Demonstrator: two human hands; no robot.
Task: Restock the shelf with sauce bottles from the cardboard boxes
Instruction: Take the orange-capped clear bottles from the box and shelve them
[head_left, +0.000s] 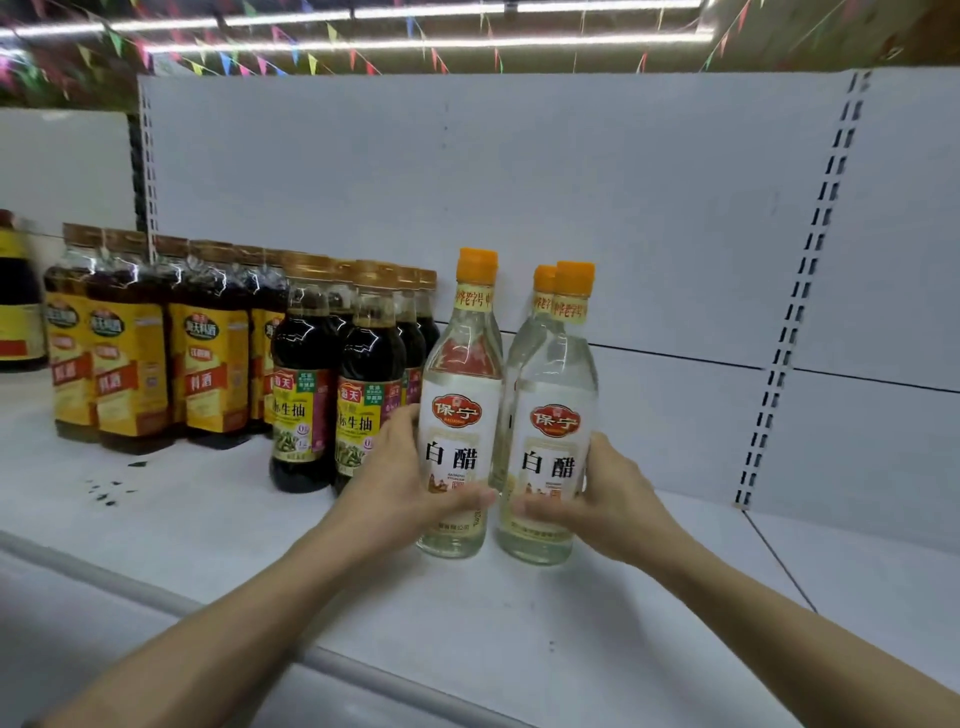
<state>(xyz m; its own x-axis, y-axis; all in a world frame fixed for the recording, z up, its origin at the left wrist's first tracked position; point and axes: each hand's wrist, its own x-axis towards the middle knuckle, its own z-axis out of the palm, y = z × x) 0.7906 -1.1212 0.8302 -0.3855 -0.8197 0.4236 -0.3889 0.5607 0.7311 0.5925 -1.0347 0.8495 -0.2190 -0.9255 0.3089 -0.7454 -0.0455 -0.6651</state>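
Observation:
Two clear white-vinegar bottles with orange caps stand upright on the white shelf (519, 613). My left hand (400, 483) grips the left bottle (460, 395) low on its label. My right hand (608, 499) grips the right bottle (558, 410) at the same height. A third vinegar bottle (535, 332) stands right behind the right one, mostly hidden. The two front bottles are nearly touching. No cardboard box is in view.
Dark soy-sauce bottles (306, 384) stand just left of my left hand. Further left are cooking-wine bottles with yellow labels (130, 364). The white back panel (571, 208) rises behind. Bare shelf surface (779, 571) extends to the right. The shelf's front rail (156, 597) runs diagonally below.

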